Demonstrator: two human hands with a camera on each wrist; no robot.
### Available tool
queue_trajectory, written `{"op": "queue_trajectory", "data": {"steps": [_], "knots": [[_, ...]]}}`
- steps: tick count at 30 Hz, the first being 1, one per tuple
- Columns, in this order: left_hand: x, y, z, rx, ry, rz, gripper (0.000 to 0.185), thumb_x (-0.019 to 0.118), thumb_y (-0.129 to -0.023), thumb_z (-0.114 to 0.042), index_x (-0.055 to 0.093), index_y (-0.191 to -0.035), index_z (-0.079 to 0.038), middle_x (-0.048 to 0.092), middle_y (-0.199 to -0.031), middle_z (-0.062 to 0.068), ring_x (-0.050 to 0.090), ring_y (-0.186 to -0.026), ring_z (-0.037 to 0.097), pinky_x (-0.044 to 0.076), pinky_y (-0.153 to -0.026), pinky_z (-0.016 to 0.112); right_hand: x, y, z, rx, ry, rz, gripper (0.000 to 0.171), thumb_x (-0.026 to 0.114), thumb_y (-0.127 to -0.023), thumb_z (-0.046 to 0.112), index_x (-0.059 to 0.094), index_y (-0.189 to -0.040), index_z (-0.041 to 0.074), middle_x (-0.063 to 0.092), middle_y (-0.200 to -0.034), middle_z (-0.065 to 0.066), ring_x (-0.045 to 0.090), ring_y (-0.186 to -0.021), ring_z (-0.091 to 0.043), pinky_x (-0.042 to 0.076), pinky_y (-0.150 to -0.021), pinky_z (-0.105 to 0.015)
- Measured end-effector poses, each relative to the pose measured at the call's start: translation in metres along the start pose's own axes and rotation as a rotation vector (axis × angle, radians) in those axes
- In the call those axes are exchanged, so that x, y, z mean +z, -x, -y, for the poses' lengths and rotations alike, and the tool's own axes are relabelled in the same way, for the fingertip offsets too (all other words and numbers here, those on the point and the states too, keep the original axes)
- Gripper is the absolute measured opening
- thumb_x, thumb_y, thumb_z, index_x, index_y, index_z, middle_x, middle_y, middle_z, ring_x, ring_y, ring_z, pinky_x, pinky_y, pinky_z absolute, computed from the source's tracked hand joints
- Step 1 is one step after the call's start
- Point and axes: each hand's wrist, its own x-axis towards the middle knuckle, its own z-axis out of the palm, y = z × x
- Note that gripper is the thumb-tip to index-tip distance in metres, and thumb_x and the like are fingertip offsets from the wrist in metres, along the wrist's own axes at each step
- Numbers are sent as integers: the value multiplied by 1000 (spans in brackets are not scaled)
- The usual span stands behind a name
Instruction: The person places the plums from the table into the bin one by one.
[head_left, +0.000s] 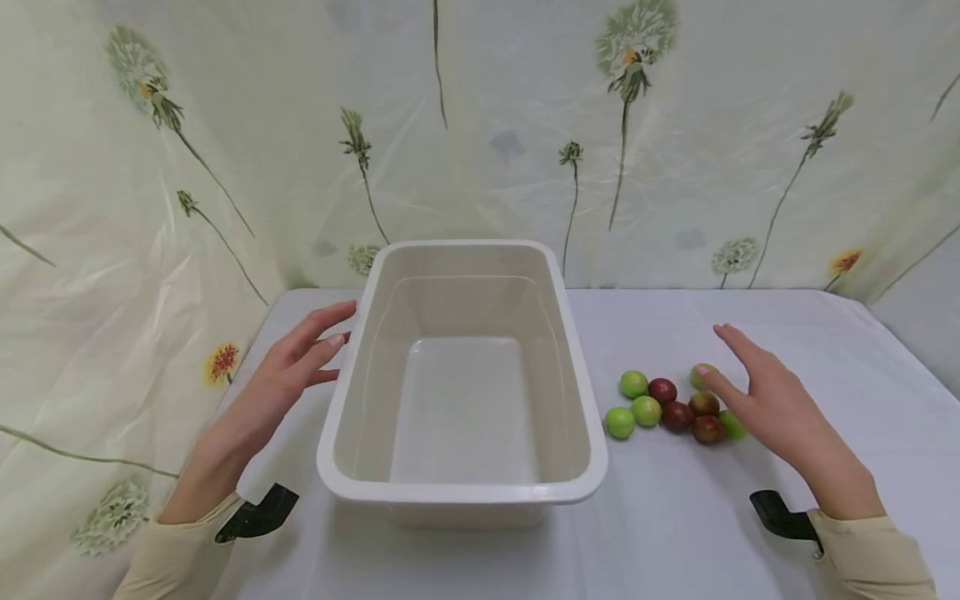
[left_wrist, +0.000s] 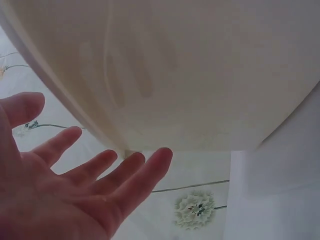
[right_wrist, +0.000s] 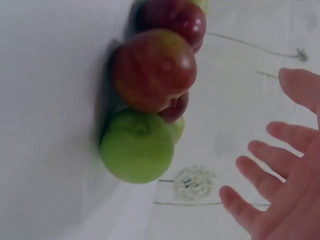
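My left hand (head_left: 288, 372) and right hand (head_left: 780, 402) are spread — a nudge could roll the plum-like fruits (head_left: 677, 417) off the tabletop's (head_left: 832, 350) right edge.

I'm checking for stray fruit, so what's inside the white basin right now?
Inside the basin, only bare floor, far wall and side walls show. The near rim covers the near inner wall and the floor's closest edge. The visible fruit lies outside.
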Motion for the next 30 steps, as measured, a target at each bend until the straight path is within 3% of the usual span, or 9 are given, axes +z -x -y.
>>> {"op": "queue_trajectory", "data": {"steps": [4, 8, 11, 17, 21, 24, 27, 30], "knots": [[5, -3, 3, -9, 10, 24, 45, 46, -105, -35, 42, -149, -28, 38, -150, -10, 42, -133, 19, 43, -97, 50, -3, 3, -7, 31, 12, -23, 70, 54, -101, 38, 23, -156, 10, 29, -150, -32, 37, -124, -54, 33, -91, -71], [7, -4, 6, -18, 21, 41, 47, 47, -105, -34, 39, -150, -30, 38, -150, -7, 50, -127, 20, 44, -97, 51, -5, 5, -13, 32, 8, -53, 64, 56, -100, 36, 31, -154, 12, 39, -144, -32, 45, -114, -56, 40, -84, -70], [8, -3, 8, -24, 33, 45, 48, 46, -105, -32, 37, -151, -29, 37, -151, -4, 53, -124, 22, 47, -95, 48, -8, 5, -18, 22, -18, -60, 60, 58, -100, 33, 37, -152, 11, 44, -142, -29, 45, -116, -60, 41, -85, -70], [10, -3, 10, -32, 104, 64, 48, 43, -106, -30, 34, -152, -27, 32, -153, 0, 52, -123, 26, 53, -89, 41, -8, 5, -31, 25, -81, -26, 53, 59, -99, 30, 46, -144, 5, 50, -137, -28, 48, -118, -52, 40, -90, -67], [11, -3, 9, -43, 144, 70, 48, 43, -106, -31, 33, -152, -27, 33, -153, 2, 52, -123, 27, 53, -89, 38, -12, 5, -39, 28, -107, 24, 50, 60, -99, 31, 50, -140, 5, 54, -134, -25, 53, -115, -45, 50, -89, -31], [12, -3, 8, -53, 155, 69, 48, 43, -106, -32, 32, -152, -27, 31, -154, 2, 53, -122, 26, 52, -90, 38, -14, 6, -47, 17, -128, 28, 47, 62, -98, 30, 53, -138, 6, 56, -132, -22, 58, -112, -27, 41, -78, -7], [12, -2, 8, -56, 157, 69, 48, 42, -106, -32, 32, -153, -27, 30, -155, 3, 54, -122, 26, 52, -90, 38, -14, 5, -53, 1, -144, 12, 46, 62, -98, 29, 54, -138, 7, 57, -131, -20, 55, -108, -8, 38, -78, -3], [12, -2, 8, -55, 154, 73, 48, 42, -106, -31, 31, -153, -27, 30, -155, 3, 54, -122, 24, 52, -90, 37, -10, 3, -57, -14, -150, 14, 47, 63, -98, 28, 53, -138, 5, 57, -131, -21, 56, -111, -12, 38, -79, -4]]}}
